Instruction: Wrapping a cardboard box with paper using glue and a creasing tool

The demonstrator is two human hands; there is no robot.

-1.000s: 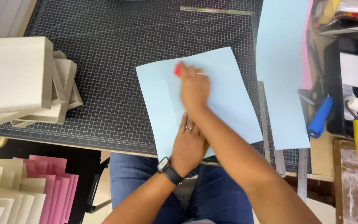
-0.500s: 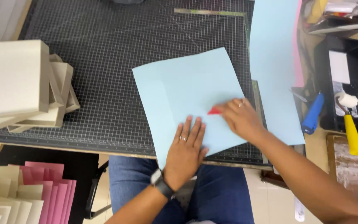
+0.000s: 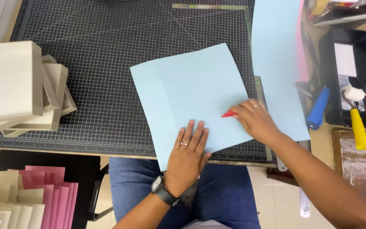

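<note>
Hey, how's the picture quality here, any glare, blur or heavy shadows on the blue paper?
Head view: even, soft light, no glare on the light blue sheet; only faint shadows beside the left hand and right hand; both look sharp; grid lines of the cutting mat bow slightly toward the edges.

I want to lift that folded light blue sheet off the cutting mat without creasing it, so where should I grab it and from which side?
Probably by the near corner of the light blue sheet, coming from the person's side: that corner overhangs the cutting mat edge, so fingers can slip under. The left hand lies flat on that end, and the right hand presses a red tool onto it, so both would have to lift first.
</note>
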